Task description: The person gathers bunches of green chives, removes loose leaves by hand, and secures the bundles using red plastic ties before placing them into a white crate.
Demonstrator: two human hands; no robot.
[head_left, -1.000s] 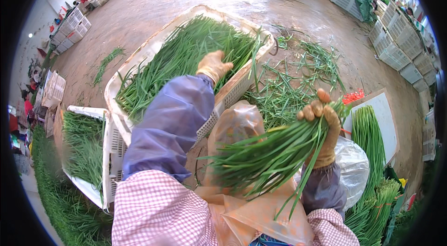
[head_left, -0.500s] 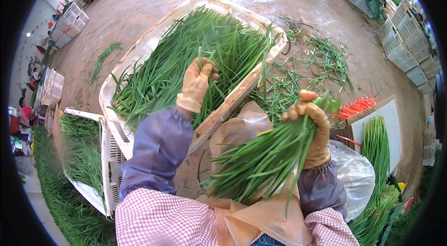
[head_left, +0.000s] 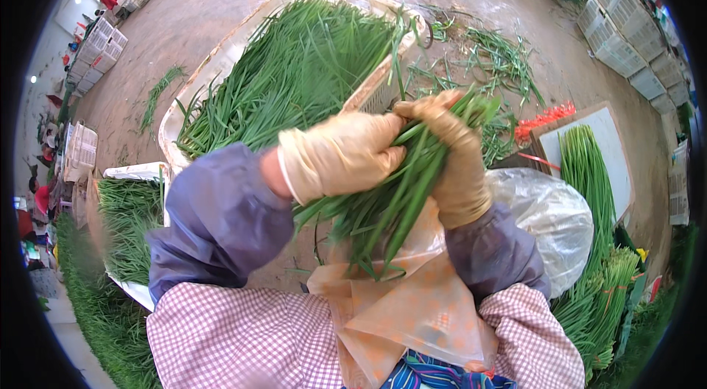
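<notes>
Bunch (head_left: 412,194) – one, long green leaves, held above the person's lap, near side of the crate; pale butt ends up and to the right, leaf tips hanging down to the left.

Hands – two, in tan gloves. Right hand (head_left: 462,160): closed round the bunch near its butt ends, fingers wrapped over the top. Left hand (head_left: 342,155): fingers curled in, up against the bunch from the left; whether anything is pinched between them cannot be told.

Crate (head_left: 234,56): large, white, stained rim, set ahead of the person; filled with loose greens (head_left: 309,65).

Second crate (head_left: 140,169): white, at left, smaller in view, also holding greens.

Scraps (head_left: 501,57): green, scattered on the floor (head_left: 191,20) to the right of the large crate.

Board (head_left: 613,149): white-faced, at right, with a row of stalks (head_left: 587,160) over it; red ties (head_left: 546,119) beside its far edge.

Bag (head_left: 549,230): clear plastic, just beside the right sleeve (head_left: 497,249).

Bundles (head_left: 607,297): green, banded, lower right.
</notes>
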